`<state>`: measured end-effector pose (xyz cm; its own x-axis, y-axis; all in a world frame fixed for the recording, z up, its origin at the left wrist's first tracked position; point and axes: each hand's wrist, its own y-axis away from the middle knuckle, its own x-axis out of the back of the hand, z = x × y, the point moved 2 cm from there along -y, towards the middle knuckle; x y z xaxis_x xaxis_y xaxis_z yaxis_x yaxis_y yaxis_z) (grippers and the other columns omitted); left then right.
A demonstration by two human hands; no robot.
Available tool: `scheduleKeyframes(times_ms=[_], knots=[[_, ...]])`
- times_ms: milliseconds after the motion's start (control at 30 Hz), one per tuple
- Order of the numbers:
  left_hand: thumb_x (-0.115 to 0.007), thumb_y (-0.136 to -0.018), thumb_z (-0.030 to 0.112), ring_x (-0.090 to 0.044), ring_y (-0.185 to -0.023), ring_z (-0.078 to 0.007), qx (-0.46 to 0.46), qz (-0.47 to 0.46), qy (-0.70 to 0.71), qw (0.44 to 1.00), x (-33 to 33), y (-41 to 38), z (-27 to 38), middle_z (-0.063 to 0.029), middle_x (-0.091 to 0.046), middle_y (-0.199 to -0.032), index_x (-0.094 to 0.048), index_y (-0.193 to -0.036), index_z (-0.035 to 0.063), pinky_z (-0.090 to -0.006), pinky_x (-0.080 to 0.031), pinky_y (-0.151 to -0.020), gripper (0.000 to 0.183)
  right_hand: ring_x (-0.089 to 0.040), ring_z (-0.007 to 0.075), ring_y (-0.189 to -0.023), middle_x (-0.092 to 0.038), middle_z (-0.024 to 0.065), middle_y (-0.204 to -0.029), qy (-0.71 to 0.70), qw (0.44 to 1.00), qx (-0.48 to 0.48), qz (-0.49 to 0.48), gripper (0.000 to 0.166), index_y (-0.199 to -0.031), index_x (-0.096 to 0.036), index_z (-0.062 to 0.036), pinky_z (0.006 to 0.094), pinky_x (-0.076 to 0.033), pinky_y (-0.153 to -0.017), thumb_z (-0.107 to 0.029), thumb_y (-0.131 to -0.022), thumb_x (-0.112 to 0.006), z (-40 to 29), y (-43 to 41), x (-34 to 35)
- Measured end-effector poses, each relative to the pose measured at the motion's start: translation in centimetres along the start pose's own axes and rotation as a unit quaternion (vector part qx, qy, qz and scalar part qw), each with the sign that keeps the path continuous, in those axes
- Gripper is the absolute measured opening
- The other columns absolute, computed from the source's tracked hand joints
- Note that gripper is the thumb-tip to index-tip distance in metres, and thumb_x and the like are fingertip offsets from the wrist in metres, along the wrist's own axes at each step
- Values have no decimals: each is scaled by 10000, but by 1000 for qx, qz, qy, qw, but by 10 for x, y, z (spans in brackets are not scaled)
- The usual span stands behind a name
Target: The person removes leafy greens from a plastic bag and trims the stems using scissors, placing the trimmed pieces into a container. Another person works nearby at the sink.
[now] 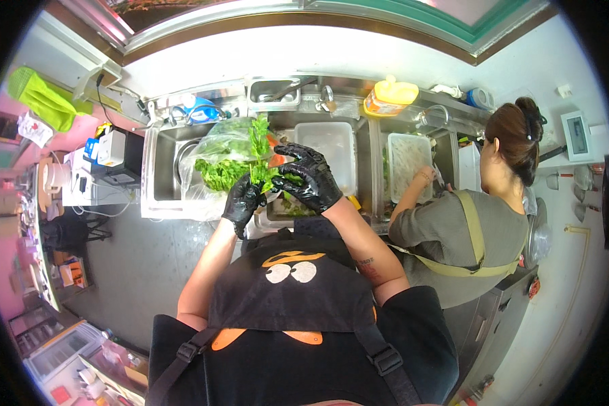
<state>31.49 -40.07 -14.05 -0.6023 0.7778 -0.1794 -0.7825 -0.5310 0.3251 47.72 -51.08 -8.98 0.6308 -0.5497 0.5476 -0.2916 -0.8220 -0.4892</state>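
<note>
Both my hands wear wet black gloves and are raised over the sink counter. My left hand [241,200] grips the lower stems of a leafy green herb sprig [260,139], which stands upright. Some of its leaves lie between the thumb and fingers of my right hand [314,177], whose upper fingers are spread apart. Just left of the sprig, a clear plastic bag [190,185] lies open with a bunch of leafy greens [221,175] in it. Below my right hand, a tray holds loose green leaves [290,205]. Something orange-red [275,157] shows partly behind the sprig.
A translucent plastic tub [330,134] sits in the middle sink. At right, a co-worker [457,243] reaches into another tub [406,147] with pale contents. A yellow jug [391,96], a steel pan [256,96] and taps [327,96] line the back. The steel left sink [165,177] adjoins the bag.
</note>
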Motion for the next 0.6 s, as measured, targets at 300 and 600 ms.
scheduleKeyframes(times_ms=[300,600], knots=[[-520,-911,132,-549,-663,-91,76,50,72,993,-3,-1,-11,-33,-621,-931,-518,-1169,71,-212,-419,-541,266,-553,145,-1013,-609,67,-1125,-318,912,-261,-1,169,-1011,-629,-34,288,-434,-886,-69,-849,-597,24,28,-36],[-569,-845,11,-547,-719,-77,45,-8,69,997,-4,-5,-6,-25,-623,-991,-554,-1132,70,-199,-438,-600,294,-564,111,-965,-621,56,-1060,-427,838,-337,31,253,-1125,-584,0,256,-447,-872,-73,-884,-558,28,40,-40]])
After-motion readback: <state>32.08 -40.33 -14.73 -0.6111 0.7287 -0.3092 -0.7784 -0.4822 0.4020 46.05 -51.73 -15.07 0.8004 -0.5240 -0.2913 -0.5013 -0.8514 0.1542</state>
